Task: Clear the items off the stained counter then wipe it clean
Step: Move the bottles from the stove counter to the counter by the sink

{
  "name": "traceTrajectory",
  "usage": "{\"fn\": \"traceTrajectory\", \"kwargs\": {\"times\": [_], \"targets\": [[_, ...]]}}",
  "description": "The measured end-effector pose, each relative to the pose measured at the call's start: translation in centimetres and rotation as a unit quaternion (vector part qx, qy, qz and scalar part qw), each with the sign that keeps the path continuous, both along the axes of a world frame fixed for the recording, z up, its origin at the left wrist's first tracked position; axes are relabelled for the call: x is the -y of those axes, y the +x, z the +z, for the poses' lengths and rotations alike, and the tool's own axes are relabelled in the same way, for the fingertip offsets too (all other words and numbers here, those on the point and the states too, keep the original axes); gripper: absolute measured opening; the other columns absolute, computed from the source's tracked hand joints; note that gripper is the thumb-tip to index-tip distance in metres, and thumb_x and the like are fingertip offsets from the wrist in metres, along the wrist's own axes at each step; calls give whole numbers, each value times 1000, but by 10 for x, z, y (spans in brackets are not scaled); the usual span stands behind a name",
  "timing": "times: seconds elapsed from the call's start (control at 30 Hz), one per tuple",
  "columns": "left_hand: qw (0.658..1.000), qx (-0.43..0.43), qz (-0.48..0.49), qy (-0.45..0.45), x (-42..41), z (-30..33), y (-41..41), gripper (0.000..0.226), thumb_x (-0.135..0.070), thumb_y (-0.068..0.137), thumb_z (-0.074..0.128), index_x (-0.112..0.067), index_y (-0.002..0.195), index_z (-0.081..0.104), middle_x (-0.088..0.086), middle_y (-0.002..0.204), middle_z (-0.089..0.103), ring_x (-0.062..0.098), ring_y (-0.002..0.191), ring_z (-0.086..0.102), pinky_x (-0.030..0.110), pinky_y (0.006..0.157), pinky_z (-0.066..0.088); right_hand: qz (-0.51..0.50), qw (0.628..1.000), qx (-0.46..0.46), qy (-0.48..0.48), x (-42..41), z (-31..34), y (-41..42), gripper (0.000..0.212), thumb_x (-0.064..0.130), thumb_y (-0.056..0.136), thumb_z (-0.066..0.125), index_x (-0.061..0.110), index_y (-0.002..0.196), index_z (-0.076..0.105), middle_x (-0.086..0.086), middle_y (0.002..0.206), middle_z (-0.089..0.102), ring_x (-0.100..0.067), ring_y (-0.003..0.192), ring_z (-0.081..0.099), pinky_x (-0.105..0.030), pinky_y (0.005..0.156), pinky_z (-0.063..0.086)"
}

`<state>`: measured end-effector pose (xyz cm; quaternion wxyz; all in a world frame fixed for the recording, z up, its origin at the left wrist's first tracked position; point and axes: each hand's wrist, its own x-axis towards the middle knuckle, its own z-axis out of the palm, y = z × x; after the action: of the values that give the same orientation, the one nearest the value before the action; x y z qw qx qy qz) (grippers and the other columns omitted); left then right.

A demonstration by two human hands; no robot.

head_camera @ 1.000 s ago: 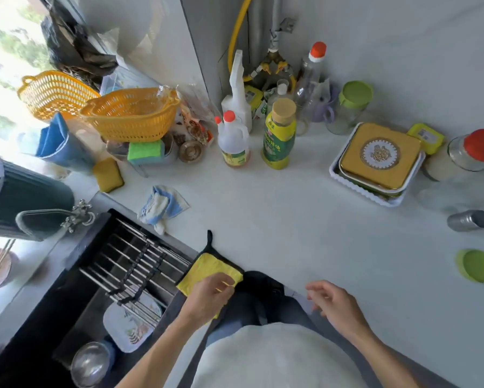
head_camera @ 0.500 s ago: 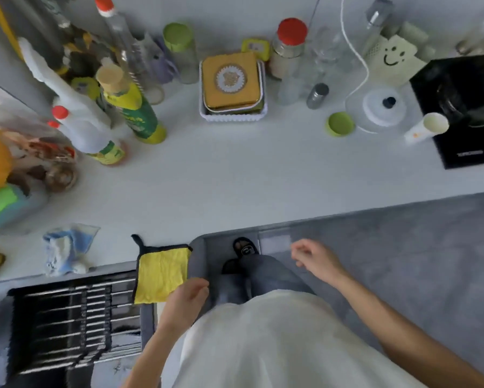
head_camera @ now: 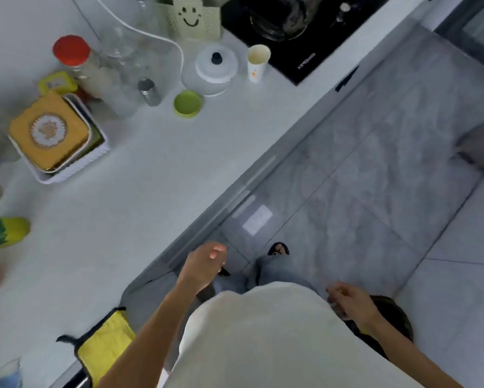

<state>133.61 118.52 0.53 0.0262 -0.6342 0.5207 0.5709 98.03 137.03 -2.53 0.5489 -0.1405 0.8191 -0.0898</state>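
Note:
The white counter (head_camera: pixel 140 197) runs from lower left to upper right. A yellow cloth with black trim (head_camera: pixel 105 344) lies at its front edge, bottom left. My left hand (head_camera: pixel 203 266) hangs off the counter's edge, fingers loosely curled, holding nothing. My right hand (head_camera: pixel 350 303) hovers over the grey floor by my hip, fingers relaxed and empty. On the counter stand a paper cup (head_camera: pixel 257 65), a green lid (head_camera: pixel 187 103), a white pot lid (head_camera: pixel 215 65) and a small metal shaker (head_camera: pixel 148 91).
A white tray with a yellow tin (head_camera: pixel 50 135) sits at the left. Behind it stand a red-capped jar (head_camera: pixel 75 58), clear glass jars (head_camera: pixel 123 71) and a smiley holder (head_camera: pixel 192 18). A black cooktop (head_camera: pixel 305 32) lies at top right. A green-yellow bottle (head_camera: pixel 5 229) is at the left edge.
The view has swung right, away from the sink toward the cooktop and floor. My left hand has left the yellow cloth and moved off the counter edge. My right hand dropped to my side.

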Motion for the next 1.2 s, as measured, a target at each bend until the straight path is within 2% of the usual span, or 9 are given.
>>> {"fn": "traceTrajectory", "kwargs": {"times": [0.23, 0.33, 0.47, 0.6, 0.67, 0.8, 0.97, 1.07, 1.2], "targets": [[994, 17, -112, -7, 54, -7, -115, 17, -26, 97, 59, -38, 95, 70, -4, 89, 77, 19, 78, 75, 33, 78, 57, -128, 992, 8, 6, -26, 0, -68, 38, 9, 105, 58, 13, 68, 63, 5, 46, 56, -6, 34, 46, -16, 36, 32], [988, 47, -146, -14, 67, -16, -146, 22, -15, 103, 55, -28, 108, 72, -1, 95, 77, 22, 78, 75, 36, 82, 58, -186, 982, 9, -12, -9, 5, -102, 19, 16, 104, 62, 7, 90, 72, -4, 68, 68, -8, 47, 58, -21, 49, 47], [979, 106, -171, -12, 82, -24, -170, 29, -2, 100, 53, -23, 94, 74, 3, 84, 76, 25, 71, 69, 39, 80, 58, -235, 970, 26, -60, 27, 6, -149, 14, 18, 105, 59, 9, 102, 69, -8, 87, 70, -20, 68, 61, -26, 57, 49], [969, 146, -202, 2, 101, -26, -197, 30, -2, 101, 56, -23, 86, 70, 1, 74, 74, 21, 64, 67, 13, 50, 47, -249, 963, 18, -105, 69, 5, -197, 12, 16, 105, 58, 14, 100, 70, -7, 90, 71, -21, 70, 62, -27, 60, 48], [962, 161, -221, 6, 116, -29, -212, 26, -5, 102, 57, -20, 86, 71, 1, 73, 74, 16, 62, 67, 10, 46, 44, -259, 958, -8, -125, 88, 5, -221, 14, 17, 103, 60, 21, 96, 72, -4, 89, 75, -20, 71, 66, -28, 63, 50], [949, 177, -262, 11, 157, -35, -256, 22, -9, 101, 59, -17, 91, 77, -4, 75, 74, 12, 62, 68, 13, 50, 48, -288, 946, -39, -144, 125, 7, -263, 12, 23, 100, 65, 28, 94, 75, 0, 86, 78, -11, 64, 71, -24, 59, 53], [930, 171, -326, 4, 226, -38, -340, 24, -11, 99, 56, -20, 96, 78, -1, 90, 77, 20, 78, 72, 30, 74, 57, -300, 945, -36, -122, 145, 13, -301, 12, 23, 104, 60, 22, 103, 72, -4, 93, 76, -22, 76, 69, -33, 68, 51], [918, 156, -365, -5, 265, -38, -405, 23, -17, 101, 55, -13, 94, 77, 7, 98, 78, 28, 87, 73, 36, 84, 58, -346, 932, -14, -104, 145, 7, -317, 13, 17, 105, 59, 14, 105, 72, -9, 92, 73, -24, 71, 63, -28, 59, 44], [915, 130, -381, -26, 306, -30, -495, 28, -30, 106, 51, -14, 101, 73, 6, 103, 75, 22, 87, 68, 32, 75, 53, -378, 924, -6, -56, 132, -1, -328, 14, 7, 102, 58, 7, 107, 72, -10, 83, 69, -20, 62, 56, -21, 48, 37]]}}
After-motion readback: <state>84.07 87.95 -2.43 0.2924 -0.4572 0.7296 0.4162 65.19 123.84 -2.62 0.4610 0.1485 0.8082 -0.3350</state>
